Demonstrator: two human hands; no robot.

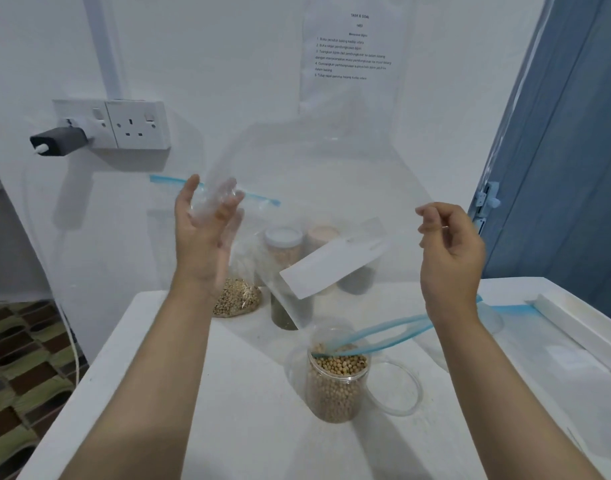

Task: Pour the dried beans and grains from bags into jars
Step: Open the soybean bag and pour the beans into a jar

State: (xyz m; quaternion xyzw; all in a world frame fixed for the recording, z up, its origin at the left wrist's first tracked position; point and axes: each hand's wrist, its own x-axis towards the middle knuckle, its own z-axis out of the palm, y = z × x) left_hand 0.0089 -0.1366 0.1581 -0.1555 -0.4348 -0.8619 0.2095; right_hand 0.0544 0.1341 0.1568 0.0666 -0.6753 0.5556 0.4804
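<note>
A clear zip bag (331, 188) with a white label hangs upside down, and its blue zip mouth (383, 332) reaches into the open plastic jar (337, 382) of pale round beans on the white table (228, 410). The bag looks empty. My left hand (203, 237) holds crumpled plastic of the bag's raised end between thumb and blurred fingers, up left of the jar. Up right of the jar, my right hand (449, 247) pinches the bag's other edge with curled fingers.
The jar's clear lid (399, 389) lies right of it. A bag of small brownish grains (236, 296) and several jars (283, 244) stand at the back by the wall. Another blue-zipped bag (511, 310) lies at the right. A wall socket with a plugged-in charger (60, 140) is at the left.
</note>
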